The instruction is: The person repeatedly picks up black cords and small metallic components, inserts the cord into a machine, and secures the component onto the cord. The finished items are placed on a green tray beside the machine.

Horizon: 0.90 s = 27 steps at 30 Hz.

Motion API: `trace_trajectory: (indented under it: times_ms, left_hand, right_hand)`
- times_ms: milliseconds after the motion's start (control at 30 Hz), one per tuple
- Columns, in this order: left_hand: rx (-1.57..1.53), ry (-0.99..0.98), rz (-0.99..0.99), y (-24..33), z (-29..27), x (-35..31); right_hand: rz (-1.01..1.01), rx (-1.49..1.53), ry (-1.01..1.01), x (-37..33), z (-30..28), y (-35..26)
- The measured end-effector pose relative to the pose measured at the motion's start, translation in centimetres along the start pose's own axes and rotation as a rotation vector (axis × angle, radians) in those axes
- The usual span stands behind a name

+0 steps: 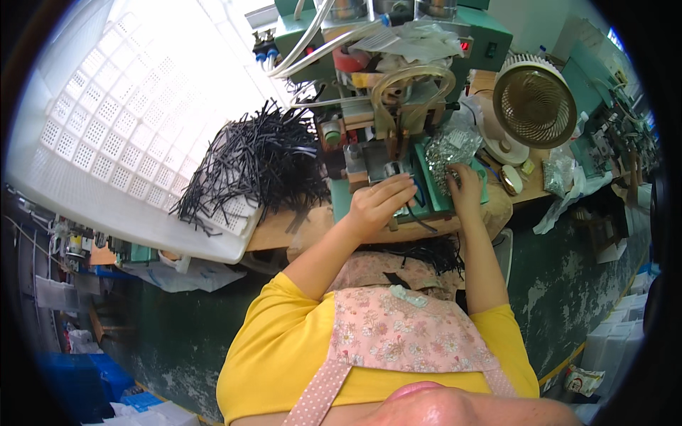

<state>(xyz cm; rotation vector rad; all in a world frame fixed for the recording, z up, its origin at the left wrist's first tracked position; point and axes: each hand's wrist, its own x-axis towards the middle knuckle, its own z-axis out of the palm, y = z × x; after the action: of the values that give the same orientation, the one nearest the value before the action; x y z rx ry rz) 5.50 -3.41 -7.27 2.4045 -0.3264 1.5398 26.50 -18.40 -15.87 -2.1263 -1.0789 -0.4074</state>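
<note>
My left hand (383,202) is at the front of a green bench machine (341,202), fingers together on a thin black strip (424,222) whose loose end hangs toward me. The hand partly hides the strip's other end, close to the small metal fixture (394,168) under the machine head. To the right, my right hand (465,186) reaches into a heap of small shiny metal pieces (453,145) on a green tray (442,201). Its thumb and fingertips are curled close together at the heap's edge; whatever they pinch is too small to make out.
A big pile of black strips (259,160) lies left of the machine, over the rim of a white perforated crate (106,128). A round fan (534,106) stands at the right, near a bag of metal pieces (558,176). More black strips (433,252) lie below the table edge.
</note>
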Motion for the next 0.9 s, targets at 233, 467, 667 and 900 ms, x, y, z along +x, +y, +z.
trace_trajectory:
  times_ms: [233,467,667,900]
  left_hand:
    - [0.086,0.032,-0.051,0.5,-0.7,-1.6]
    - [0.691,-0.056,-0.556,-5.0,-8.1,-8.8]
    - [0.934,-0.319,-0.735,-8.0,-9.3,-13.7]
    - [0.665,-0.029,-0.826,-7.9,-10.0,-11.7]
  right_hand:
    - [-0.139,-0.121,0.045,1.2,1.5,-0.8]
    - [-0.132,-0.018,0.129,0.5,1.4,-0.9]
    - [-0.060,0.010,0.042,0.6,1.1,-1.0]
    - [-0.077,0.048,0.083,0.6,1.3,-0.9]
